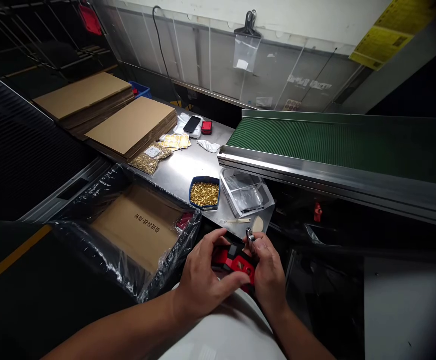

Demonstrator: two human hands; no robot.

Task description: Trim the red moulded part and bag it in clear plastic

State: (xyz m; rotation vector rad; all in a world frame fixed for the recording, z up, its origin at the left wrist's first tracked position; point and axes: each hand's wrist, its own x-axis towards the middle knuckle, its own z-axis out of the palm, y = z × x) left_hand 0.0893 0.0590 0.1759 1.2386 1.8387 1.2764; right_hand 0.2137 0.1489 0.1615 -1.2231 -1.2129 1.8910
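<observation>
Seeing lined carton [137, 227] sitting open at lower left. My left hand [203, 275] gripping red-black device [235, 261] at lower centre, steadying it. My right hand [268, 272] closing on its far end, pinching small metal piece [250, 235]. Tray of gold parts [205, 193] lying on desk [188, 167] above, within reach.

steel bench [188, 167], brass-parts tray [204, 193], cardboard stacks [132, 125]

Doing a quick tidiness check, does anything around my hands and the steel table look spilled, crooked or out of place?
Nothing looks spilled. The gold parts sit inside the blue tray, and both hands hold the red and black part. Only a crumpled white scrap lies loose by the conveyor.
</observation>
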